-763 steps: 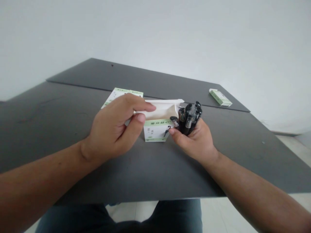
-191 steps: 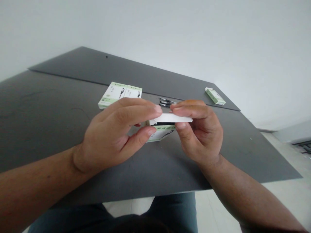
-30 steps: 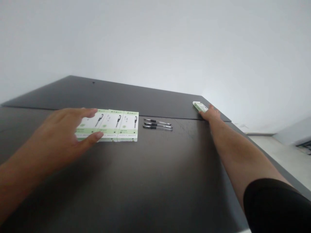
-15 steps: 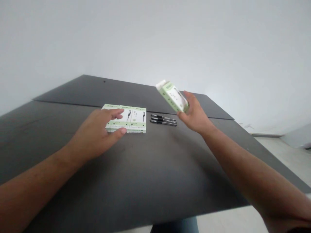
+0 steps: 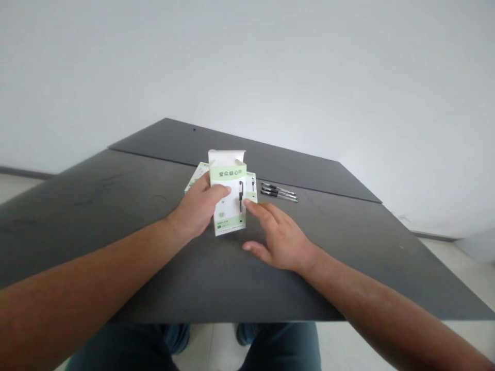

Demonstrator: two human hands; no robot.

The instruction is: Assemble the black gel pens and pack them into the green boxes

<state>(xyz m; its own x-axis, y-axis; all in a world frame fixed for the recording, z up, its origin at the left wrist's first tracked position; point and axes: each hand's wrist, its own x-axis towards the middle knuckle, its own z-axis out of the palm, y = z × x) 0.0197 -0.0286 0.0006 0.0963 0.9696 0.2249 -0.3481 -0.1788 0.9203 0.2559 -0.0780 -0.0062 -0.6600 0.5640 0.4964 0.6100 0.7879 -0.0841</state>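
A white-and-green cardboard carton (image 5: 229,206) is held upright above the near half of the counter, with its white top flap standing unfolded. Whether its base touches the counter cannot be told. It is gripped by the left hand (image 5: 197,210), with the fingers closed around its left side and the thumb laid across the front panel. The right hand (image 5: 280,242) is kept open and palm-down, its fingers spread, and the index fingertip lies just beside the carton's lower right edge; contact cannot be confirmed. For card this thin, a light hold is judged best, with the pressure spread along the side walls so that the panels are not dented and the flap is left free.

Directly behind, a row of flat cartons (image 5: 251,186) lies on the counter (image 5: 116,206), partly hidden, so its number cannot be counted. To the right of it, 3 black gel pens (image 5: 279,191) are laid side by side. In all, 1 carton is held, 3 pens are counted, and 2 hands are seen.
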